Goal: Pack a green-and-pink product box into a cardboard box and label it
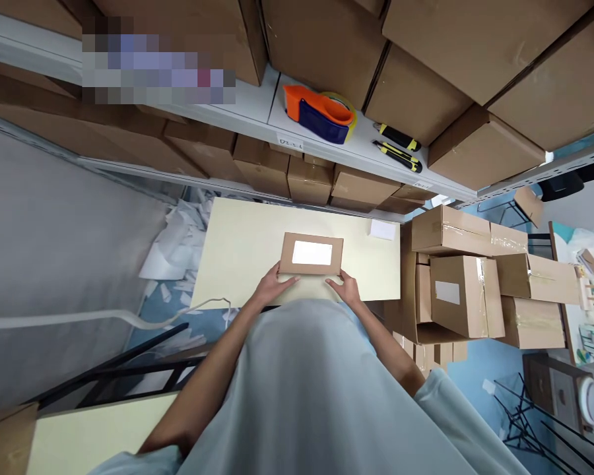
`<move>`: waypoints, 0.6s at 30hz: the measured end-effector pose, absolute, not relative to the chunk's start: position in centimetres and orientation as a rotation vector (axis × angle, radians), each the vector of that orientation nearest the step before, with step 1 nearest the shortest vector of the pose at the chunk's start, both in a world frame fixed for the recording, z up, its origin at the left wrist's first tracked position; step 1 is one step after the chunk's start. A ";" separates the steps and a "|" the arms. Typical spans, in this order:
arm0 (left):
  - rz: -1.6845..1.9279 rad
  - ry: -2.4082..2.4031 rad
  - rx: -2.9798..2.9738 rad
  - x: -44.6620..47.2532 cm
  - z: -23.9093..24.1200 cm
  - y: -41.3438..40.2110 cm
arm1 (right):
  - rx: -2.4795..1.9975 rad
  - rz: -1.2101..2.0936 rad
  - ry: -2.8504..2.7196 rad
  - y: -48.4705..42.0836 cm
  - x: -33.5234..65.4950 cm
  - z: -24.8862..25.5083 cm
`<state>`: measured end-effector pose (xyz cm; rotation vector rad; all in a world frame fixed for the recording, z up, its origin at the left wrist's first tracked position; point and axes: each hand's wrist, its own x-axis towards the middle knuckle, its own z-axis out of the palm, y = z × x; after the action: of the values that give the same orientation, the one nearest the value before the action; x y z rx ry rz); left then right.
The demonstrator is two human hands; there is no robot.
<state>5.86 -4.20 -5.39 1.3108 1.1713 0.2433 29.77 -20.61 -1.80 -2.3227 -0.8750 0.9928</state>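
Observation:
A small brown cardboard box (287, 254) with a blank-looking white label (312, 253) on top is between my hands, over the cream tabletop (242, 244). My left hand (274, 286) grips its near left corner, fingers along the side and thumb pointing inward. At the near right corner, my right hand (345, 288) grips it the same way. Parts of the fingers are hidden by the box. Whether the box rests on the table or is slightly lifted, I cannot tell. A small stack of white labels or paper (382, 229) lies at the table's far right corner.
Above the table, a shelf (257, 109) carries large cartons, an orange and blue tape dispenser (321, 115) and two yellow-black utility knives (398, 146). Stacked cartons (462, 297) stand to the right. White scrap paper (175, 241) is heaped on the left, near a white cable (133, 321).

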 end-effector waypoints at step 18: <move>0.401 1.164 1.044 4.8 -3.5 1.1 | -2.168 0.927 -0.963 -17.0 32.0 -0.6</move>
<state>4.85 1.10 -3.49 1.0436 1.1642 0.4013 32.02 -16.96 -0.56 -2.1682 -0.9631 0.9267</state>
